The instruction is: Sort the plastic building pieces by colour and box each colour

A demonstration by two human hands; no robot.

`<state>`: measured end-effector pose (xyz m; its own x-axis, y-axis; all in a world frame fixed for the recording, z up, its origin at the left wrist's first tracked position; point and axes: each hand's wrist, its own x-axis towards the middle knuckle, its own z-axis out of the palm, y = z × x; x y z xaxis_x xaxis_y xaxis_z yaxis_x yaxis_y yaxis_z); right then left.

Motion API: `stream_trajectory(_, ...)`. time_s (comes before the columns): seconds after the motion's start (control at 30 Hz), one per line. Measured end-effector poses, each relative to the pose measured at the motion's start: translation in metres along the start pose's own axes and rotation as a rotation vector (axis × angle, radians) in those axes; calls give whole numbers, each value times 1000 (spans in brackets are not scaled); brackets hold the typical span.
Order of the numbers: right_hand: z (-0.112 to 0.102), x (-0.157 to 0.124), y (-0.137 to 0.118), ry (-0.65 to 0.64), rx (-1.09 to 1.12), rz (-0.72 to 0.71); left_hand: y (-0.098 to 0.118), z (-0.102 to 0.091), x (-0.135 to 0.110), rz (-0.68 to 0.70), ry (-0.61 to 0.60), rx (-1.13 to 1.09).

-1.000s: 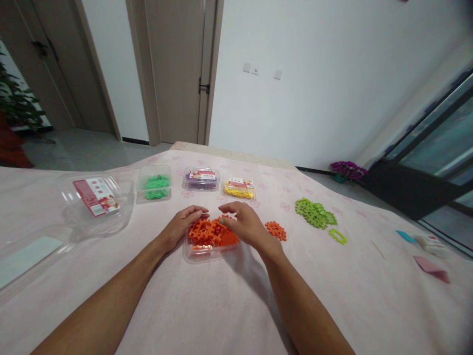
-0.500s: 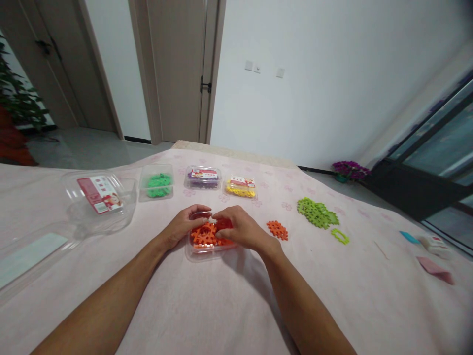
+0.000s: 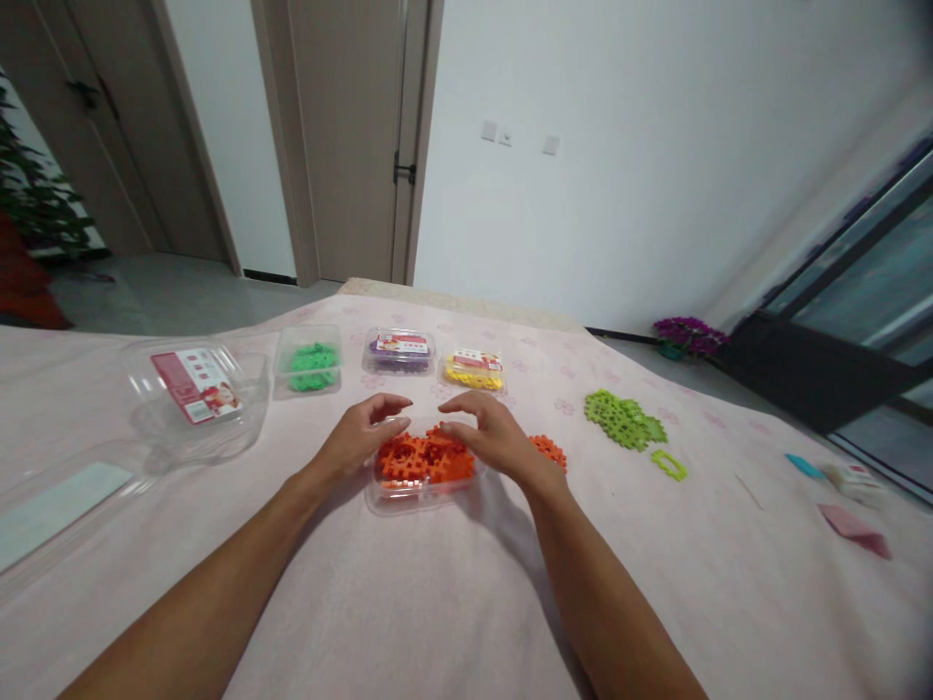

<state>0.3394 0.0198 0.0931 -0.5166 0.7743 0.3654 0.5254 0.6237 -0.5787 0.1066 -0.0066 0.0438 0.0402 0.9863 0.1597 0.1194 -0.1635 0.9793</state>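
Orange toothed plastic building pieces (image 3: 408, 461) lie in a clear plastic box (image 3: 408, 502) in front of me. At the box's left rim is my left hand (image 3: 362, 431), its fingers curved and apart from the thumb, with nothing visible between them. My right hand (image 3: 492, 436) hovers over the right side of the box. Its thumb is near the orange pieces and its fingers are spread from the thumb; I cannot tell whether the thumb touches them. Partly behind my right wrist, another orange piece (image 3: 550, 451) rests on the cloth.
Behind stand clear boxes of green pieces (image 3: 313, 366), purple pieces (image 3: 400, 360) and yellow pieces (image 3: 473, 375). A large clear container (image 3: 240, 418) is at left. Lime-green pieces (image 3: 623, 420) and a lime ring (image 3: 669, 466) lie right, on the pink tablecloth (image 3: 408, 603).
My right hand has lifted and moved right, away from the middle of the box. The orange pieces now spread more evenly across it, and my fingers have opened.
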Motion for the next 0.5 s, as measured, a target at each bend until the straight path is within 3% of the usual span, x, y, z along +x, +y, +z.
stream_trajectory(0.1,-30,-5,18,45,-14,145,25,3,-7,141,-72,202)
stream_trajectory(0.23,-74,-21,54,-10,-152,405,49,22,-23,291,-432,607)
stream_trajectory(0.3,-90,-32,72,-45,-266,532,51,33,-30,320,-548,794)
stream_trajectory(0.37,-99,-40,87,-85,-336,643,47,40,-34,323,-590,894)
stream_trajectory(0.5,-99,-50,108,-180,-394,790,33,43,-35,327,-549,874)
